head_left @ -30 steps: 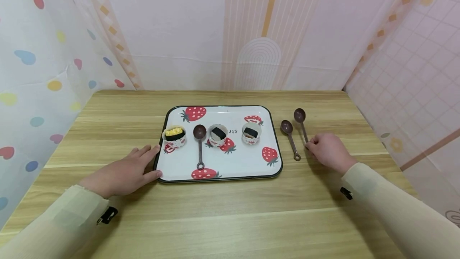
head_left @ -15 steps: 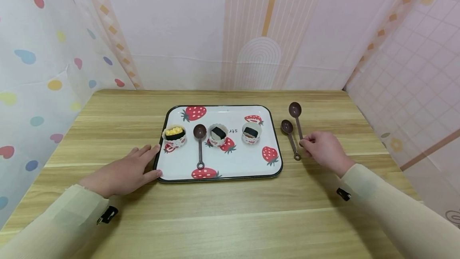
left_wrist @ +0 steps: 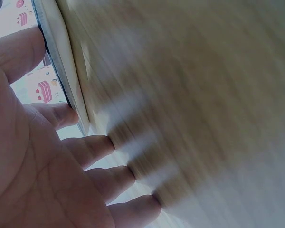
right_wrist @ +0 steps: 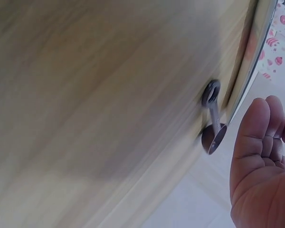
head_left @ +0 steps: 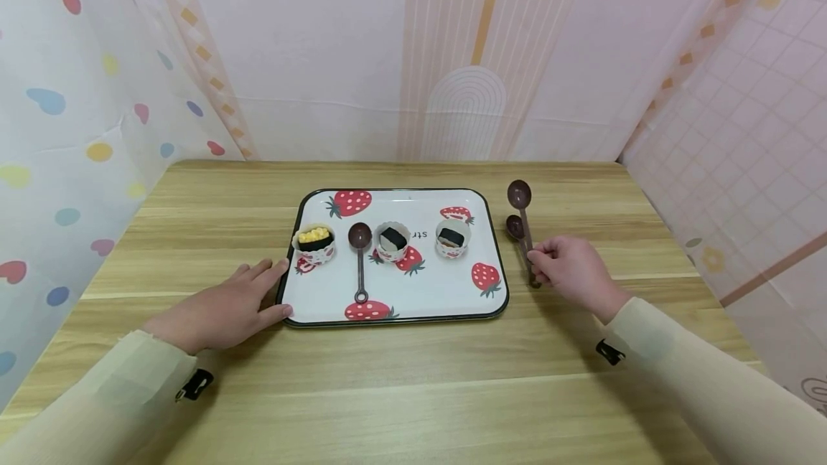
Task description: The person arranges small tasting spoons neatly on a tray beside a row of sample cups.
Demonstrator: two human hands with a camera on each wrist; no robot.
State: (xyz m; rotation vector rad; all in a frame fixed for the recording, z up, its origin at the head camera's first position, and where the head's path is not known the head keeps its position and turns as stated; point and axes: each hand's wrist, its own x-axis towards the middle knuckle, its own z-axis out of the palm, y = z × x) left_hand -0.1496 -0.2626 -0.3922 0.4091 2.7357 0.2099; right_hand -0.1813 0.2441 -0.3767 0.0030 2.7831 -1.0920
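My right hand (head_left: 575, 271) pinches the handle of a brown measuring spoon (head_left: 519, 194), its bowl pointing away from me. A smaller brown spoon (head_left: 515, 227) lies just beneath and left of it, partly overlapped; in the right wrist view this lying spoon (right_wrist: 213, 137) shows beside my fingers, while the pinched one is hidden. My left hand (head_left: 222, 311) rests with fingers extended, its thumb and fingertips at the left rim of a strawberry-patterned tray (head_left: 426, 303). On the tray lies another brown spoon (head_left: 360, 237), between the left and middle paper cups.
The left paper cup (head_left: 316, 257) holds a yellow-topped sushi piece. Middle (head_left: 391, 255) and right (head_left: 451, 250) cups each hold a piece with a dark seaweed band. The wooden table (head_left: 413, 393) meets patterned curtains (head_left: 323, 92) at its back and sides.
My right hand has moved left with the pinched spoon, from right of the lying spoon to over its handle. My left hand and the tray stay where they were.
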